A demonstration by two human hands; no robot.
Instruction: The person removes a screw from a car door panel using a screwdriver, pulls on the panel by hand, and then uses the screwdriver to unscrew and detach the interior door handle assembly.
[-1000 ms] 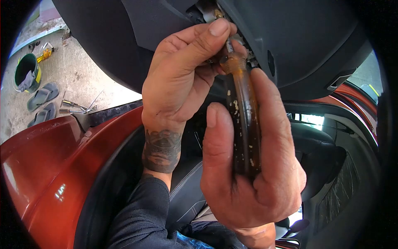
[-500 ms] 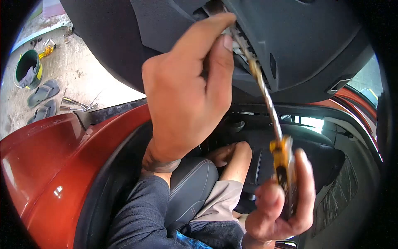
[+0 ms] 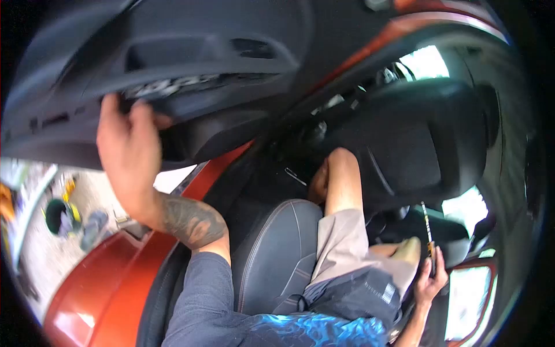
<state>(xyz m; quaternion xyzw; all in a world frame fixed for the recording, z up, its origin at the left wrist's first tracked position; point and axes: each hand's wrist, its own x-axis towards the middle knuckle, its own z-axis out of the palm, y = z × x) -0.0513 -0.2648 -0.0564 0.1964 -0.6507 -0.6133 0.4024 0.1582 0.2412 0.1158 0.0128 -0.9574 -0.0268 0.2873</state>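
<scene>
My left hand point(image 3: 130, 150), smeared by motion, is at the upper left with its fingers curled at the edge of a long opening in the dark door panel point(image 3: 231, 104). Its fingertips are partly hidden there, and pale parts point(image 3: 167, 87) show inside the opening. Low on the right, my right hand point(image 3: 430, 280) grips a screwdriver point(image 3: 428, 231) by its yellow and black handle. The long metal shaft points up, away from the panel.
A black seat point(image 3: 277, 248) with pale stitching is beside my legs. Another dark seat point(image 3: 404, 144) stands beyond. The orange-red car body point(image 3: 110, 283) borders the doorway. Outside on the concrete are a dark bucket point(image 3: 56, 217) and sandals point(image 3: 94, 228).
My view has turned, and the door panel now spans the upper left. My right hand has drawn the screwdriver away from the panel, down to the right. My left hand stays at the panel.
</scene>
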